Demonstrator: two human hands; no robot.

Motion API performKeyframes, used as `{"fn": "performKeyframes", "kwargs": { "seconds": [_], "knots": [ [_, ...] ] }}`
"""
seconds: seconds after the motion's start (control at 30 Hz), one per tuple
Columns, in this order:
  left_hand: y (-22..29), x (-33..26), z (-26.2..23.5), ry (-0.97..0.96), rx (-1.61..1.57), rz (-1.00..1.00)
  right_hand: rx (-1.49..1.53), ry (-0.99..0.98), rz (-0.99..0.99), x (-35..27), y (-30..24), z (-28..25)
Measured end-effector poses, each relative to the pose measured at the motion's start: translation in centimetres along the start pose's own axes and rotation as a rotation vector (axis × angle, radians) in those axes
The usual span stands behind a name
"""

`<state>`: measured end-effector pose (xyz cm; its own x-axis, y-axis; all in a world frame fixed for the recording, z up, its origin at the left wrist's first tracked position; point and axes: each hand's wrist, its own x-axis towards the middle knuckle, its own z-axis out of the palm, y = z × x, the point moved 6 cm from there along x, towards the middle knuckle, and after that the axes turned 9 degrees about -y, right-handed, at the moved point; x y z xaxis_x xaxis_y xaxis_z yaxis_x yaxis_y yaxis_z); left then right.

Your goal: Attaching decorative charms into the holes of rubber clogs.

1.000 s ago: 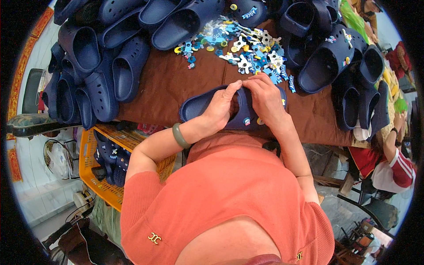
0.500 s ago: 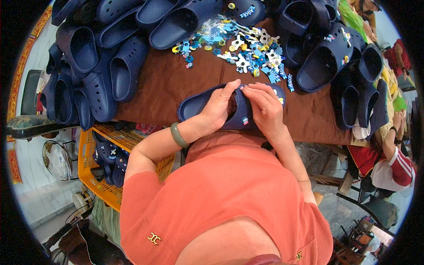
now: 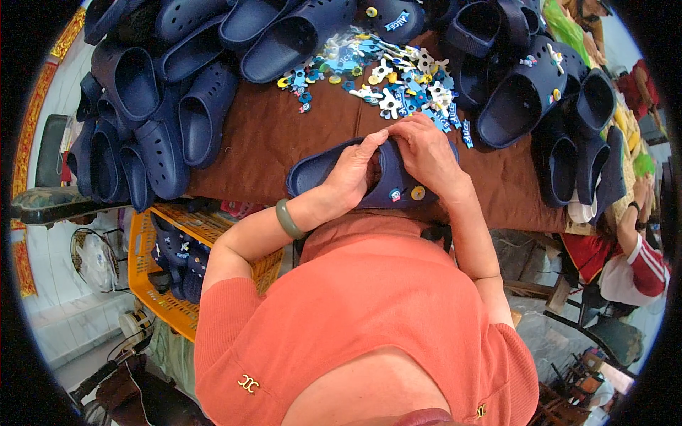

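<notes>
A navy clog (image 3: 312, 174) lies sideways at the table's front edge, its heel end to the left. My left hand (image 3: 353, 167) is closed on the clog, fingers inside its opening and thumb up at the rim of the upper. My right hand (image 3: 426, 153) bends over the upper, fingertips pinched together beside the left thumb; what they hold is hidden. On the near side of the upper sit a small white-and-blue charm (image 3: 395, 195) and a round yellow charm (image 3: 418, 192). Beyond the hands lies a loose pile of shoe charms (image 3: 391, 99), blue, white and yellow.
Navy clogs (image 3: 206, 117) crowd the left and far side of the brown-covered table (image 3: 259, 135); more clogs (image 3: 511, 110) stand at the right. Below left, a yellow crate (image 3: 145, 284) holds decorated clogs. Another person's arm (image 3: 629, 220) shows at the far right.
My right hand has shifted slightly away from me and arched over the upper. The yellow charm now shows, while the white one near the toe is covered. My left hand keeps its hold.
</notes>
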<state>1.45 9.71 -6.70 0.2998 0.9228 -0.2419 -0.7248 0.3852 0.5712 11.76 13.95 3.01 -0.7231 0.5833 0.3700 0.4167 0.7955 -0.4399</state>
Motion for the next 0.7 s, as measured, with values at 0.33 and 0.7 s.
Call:
{"fn": "performKeyframes", "kwargs": {
  "seconds": [0.33,0.7],
  "knots": [
    [0.5,-0.4,0.9,-0.058,-0.023,0.028,0.209,0.215,0.011,-2.3,-0.1,-0.3],
    [0.7,-2.6,2.8,0.060,0.159,0.153,-0.218,0.158,-0.026,-3.9,-4.0,-1.9]
  ]
}}
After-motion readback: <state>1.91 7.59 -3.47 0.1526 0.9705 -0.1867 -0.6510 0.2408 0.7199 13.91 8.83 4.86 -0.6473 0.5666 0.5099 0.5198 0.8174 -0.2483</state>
